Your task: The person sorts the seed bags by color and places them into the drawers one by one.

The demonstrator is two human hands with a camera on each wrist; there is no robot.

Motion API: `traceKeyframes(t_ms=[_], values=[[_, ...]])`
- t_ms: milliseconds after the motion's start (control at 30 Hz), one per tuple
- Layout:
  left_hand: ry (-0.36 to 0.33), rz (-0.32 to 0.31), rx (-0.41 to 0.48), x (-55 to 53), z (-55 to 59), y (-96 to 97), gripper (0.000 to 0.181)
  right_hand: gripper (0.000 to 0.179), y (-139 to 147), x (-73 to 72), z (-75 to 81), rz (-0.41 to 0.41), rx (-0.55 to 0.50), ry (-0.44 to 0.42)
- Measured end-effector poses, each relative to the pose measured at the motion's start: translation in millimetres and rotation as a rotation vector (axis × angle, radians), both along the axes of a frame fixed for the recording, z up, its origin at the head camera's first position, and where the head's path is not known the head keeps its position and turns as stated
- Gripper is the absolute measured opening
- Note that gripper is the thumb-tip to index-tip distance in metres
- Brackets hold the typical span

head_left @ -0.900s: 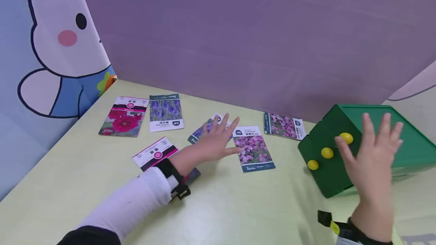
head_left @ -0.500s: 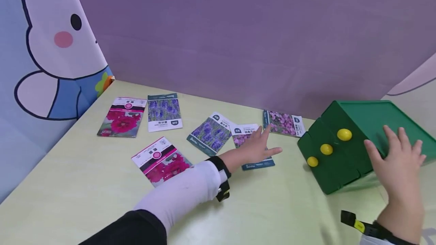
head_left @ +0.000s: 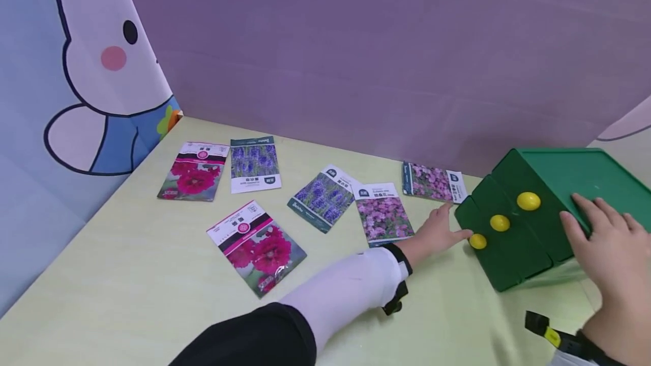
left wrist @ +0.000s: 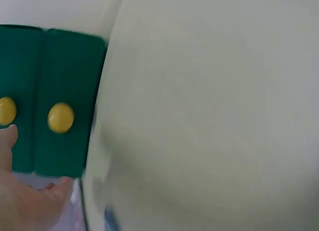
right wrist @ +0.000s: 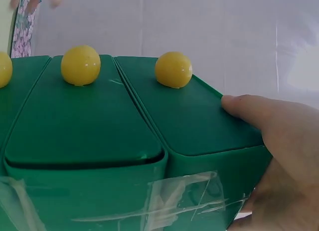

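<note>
Both hands moved in to the green box (head_left: 529, 244) at two o'clock, right hand (head_left: 615, 247) nearer, spread fingers resting on it, left hand (head_left: 438, 234) near one, fingers loose, beside lowest knob (head_left: 477, 241), six packets (head_left: 256, 248) eleven to one, purple backdrop (head_left: 381, 61) beyond

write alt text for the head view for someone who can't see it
A left hand is near the yellow knobs on a green drawer box; the right hand rests on its top. Six flower packets lie on a pale table.

Right wrist | green box (right wrist: 84, 126), three yellow knobs (right wrist: 80, 65), clear tape (right wrist: 182, 196) | right fingers (right wrist: 246, 109) touching box's edge
</note>
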State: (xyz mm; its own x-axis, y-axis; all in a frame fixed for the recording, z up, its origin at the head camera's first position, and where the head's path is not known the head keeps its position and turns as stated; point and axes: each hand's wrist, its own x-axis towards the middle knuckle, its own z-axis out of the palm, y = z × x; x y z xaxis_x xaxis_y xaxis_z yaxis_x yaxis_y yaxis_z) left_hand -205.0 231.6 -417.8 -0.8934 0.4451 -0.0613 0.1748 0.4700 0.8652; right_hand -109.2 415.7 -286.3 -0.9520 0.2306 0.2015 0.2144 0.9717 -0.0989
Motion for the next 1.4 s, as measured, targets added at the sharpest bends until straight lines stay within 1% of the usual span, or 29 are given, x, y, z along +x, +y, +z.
traceKeyframes(t_ms=[67,133,167,233,333,400,433,533,633,700,733,767,833,967,1133,1233,1300,1367,1400], values=[[-0.050,0.033,0.059,3.8,-5.6,15.0,0.069,0.063,2,-0.3,-0.8,-0.001,0.004,-0.008],[-0.103,0.049,0.107,9.0,-11.0,27.9,0.065,0.064,3,-0.2,-2.4,-0.003,0.010,-0.019],[-0.128,0.048,0.124,11.6,-13.0,33.1,0.062,0.064,4,-0.1,-2.9,-0.005,0.014,-0.024],[-0.162,0.036,0.130,15.9,-15.5,41.7,0.059,0.064,5,-0.3,-4.2,0.001,0.026,-0.026],[-0.164,0.022,0.090,18.4,-14.9,50.4,0.051,0.063,5,-0.7,-3.5,0.010,0.030,-0.024],[-0.150,0.021,0.060,18.3,-12.7,54.4,0.047,0.063,6,-0.6,-1.5,0.018,0.029,-0.007],[-0.144,0.030,0.054,18.1,-12.2,56.0,0.045,0.063,6,0.1,-0.7,0.022,0.026,0.003],[-0.138,0.074,0.078,16.5,-11.5,59.3,0.036,0.062,7,1.1,1.4,0.026,0.021,0.028],[-0.149,0.135,0.113,13.4,-12.3,58.4,0.029,0.062,5,-0.4,2.3,0.019,0.035,0.009],[-0.152,0.158,0.117,11.6,-13.6,54.5,0.025,0.063,3,-1.6,1.8,0.011,0.027,-0.011],[-0.156,0.159,0.120,10.8,-14.2,51.9,0.025,0.064,3,-2.0,1.4,0.008,0.023,-0.018],[-0.156,0.154,0.121,10.4,-14.6,49.2,0.025,0.064,3,-2.0,1.0,0.011,0.022,-0.020],[-0.139,0.124,0.117,10.2,-15.4,43.0,0.026,0.064,3,-1.5,0.1,0.019,0.008,-0.009],[-0.096,0.057,0.076,10.7,-14.7,28.2,0.029,0.063,4,1.0,-0.8,0.014,0.001,0.003],[-0.016,-0.035,-0.053,6.7,-10.1,6.2,0.027,0.064,5,2.9,0.7,0.011,-0.001,0.001],[0.049,-0.082,-0.150,3.7,-8.2,-5.5,0.024,0.064,4,2.2,1.9,0.007,0.000,-0.013],[0.069,-0.107,-0.200,2.2,-7.0,-12.7,0.024,0.065,4,1.5,2.4,0.004,-0.003,-0.024],[0.080,-0.131,-0.231,1.5,-5.3,-19.9,0.024,0.065,3,1.1,2.8,0.006,-0.008,-0.028],[0.075,-0.140,-0.241,1.7,-3.9,-23.6,0.025,0.064,2,1.2,3.1,0.008,-0.011,-0.027]])
